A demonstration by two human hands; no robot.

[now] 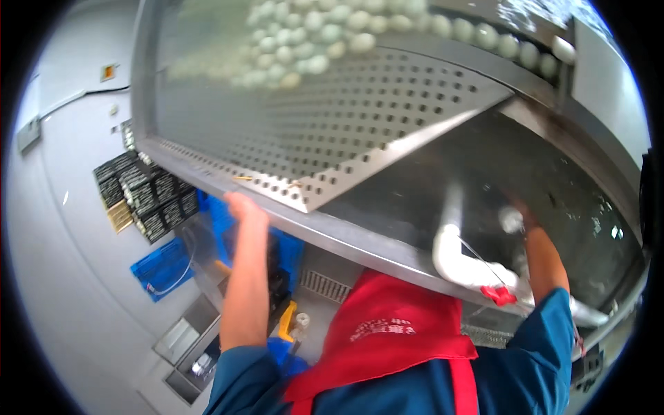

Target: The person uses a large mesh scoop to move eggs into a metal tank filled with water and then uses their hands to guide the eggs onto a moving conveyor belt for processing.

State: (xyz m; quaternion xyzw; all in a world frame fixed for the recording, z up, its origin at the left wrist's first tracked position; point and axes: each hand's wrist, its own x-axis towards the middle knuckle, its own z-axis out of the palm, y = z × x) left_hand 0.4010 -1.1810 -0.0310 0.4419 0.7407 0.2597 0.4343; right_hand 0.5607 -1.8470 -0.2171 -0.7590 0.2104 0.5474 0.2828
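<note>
My left hand (248,207) rests at the near rim (337,241) of a stainless steel tank; its fingers are blurred and partly hidden. My right hand (523,210) reaches down into the water (565,187) in the tank's right part. A whitish blur (511,219) shows beside its fingers, and I cannot tell whether it is a held thing or disturbed water. Left of that hand, a white plastic elbow pipe (448,249) dips into the water. A perforated metal plate (373,119) spans the tank's left part, with many pale eggs (311,41) heaped beyond it.
A row of eggs (486,36) lines a channel at the far side. A red tie (499,295) hangs on the pipe. On the floor at left are stacked black crates (155,192), a blue crate (162,267) and an open floor drain (192,353).
</note>
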